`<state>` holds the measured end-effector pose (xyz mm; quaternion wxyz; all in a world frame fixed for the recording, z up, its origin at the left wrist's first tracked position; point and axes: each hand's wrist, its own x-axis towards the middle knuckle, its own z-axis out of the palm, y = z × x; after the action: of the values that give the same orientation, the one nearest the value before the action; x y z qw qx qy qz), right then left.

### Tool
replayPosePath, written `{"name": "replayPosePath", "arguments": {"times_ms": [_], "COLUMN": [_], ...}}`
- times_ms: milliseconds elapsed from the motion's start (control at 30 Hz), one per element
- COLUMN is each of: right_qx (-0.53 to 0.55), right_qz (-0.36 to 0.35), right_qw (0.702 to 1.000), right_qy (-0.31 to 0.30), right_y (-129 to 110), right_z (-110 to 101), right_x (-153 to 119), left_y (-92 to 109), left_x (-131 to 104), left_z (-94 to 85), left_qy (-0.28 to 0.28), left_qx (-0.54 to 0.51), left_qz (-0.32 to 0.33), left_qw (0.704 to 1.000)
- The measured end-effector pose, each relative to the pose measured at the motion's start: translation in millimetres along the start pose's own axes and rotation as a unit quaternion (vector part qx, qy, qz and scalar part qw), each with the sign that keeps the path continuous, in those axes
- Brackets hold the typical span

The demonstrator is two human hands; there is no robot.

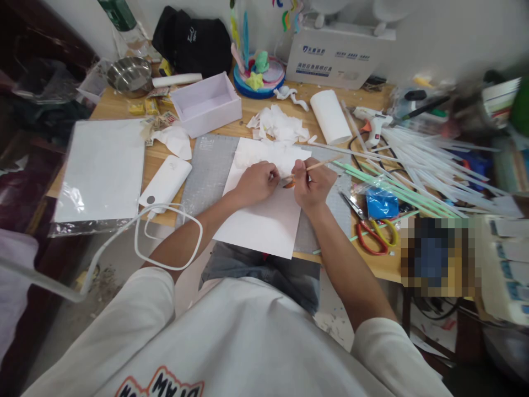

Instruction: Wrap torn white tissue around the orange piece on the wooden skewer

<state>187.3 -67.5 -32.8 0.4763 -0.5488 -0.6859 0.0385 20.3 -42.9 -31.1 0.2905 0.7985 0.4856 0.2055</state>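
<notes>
Right hand [313,183]: closed, fingers wrapped around a thin wooden-handled tool [318,165], handle end pointing out past the knuckles, working end angled toward the left hand [259,181]. Left hand: fingers curled in, thumb side near the tool's working end; can't tell if it's pinching anything. Both hands are over the white sheet [260,225], which sits on a grey cutting mat [202,165]. Thin crumpled white paper [248,153] lies on the sheet's far part, just beyond the hands. A torn tissue pile [279,124] sits further out, with a white roll [330,117] to its right. Right of right hand: red-and-yellow-handled scissors [371,234], green sticks [407,186]; beyond those, a glue gun [375,128] and white sticks [438,160]. Left of left hand: white power bank [166,181] with cable; farther left, clear-wrapped white sheets [101,168]. Open white box [209,106] beyond left hand, off to its left.
</notes>
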Motion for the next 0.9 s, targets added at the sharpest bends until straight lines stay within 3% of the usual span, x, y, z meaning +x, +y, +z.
{"name": "replayPosePath", "arguments": {"times_ms": [200,467,633,900], "right_qx": [0.018,0.04,0.025,0.069], "right_qz": [-0.002,-0.012,0.038,0.118], "right_qw": [0.999,0.996,0.999,0.979], "right_qy": [-0.048,-0.076,0.013,0.15], "right_y": [-2.9,-2.1,-0.9,1.4], "right_z": [2.9,8.5,6.1,4.2], "right_x": [7.0,13.9,11.1,6.5], "left_y": [0.0,-2.6,7.3,2.5], "left_x": [-0.7,-1.8,-4.9,-4.2], "left_z": [-3.4,-1.3,-3.8,6.1], "left_qy": [0.029,0.01,-0.026,-0.005], "left_qx": [-0.044,-0.029,0.006,0.019], "left_qz": [-0.007,0.008,0.002,0.019], "left_qw": [0.999,1.0,1.0,1.0]}}
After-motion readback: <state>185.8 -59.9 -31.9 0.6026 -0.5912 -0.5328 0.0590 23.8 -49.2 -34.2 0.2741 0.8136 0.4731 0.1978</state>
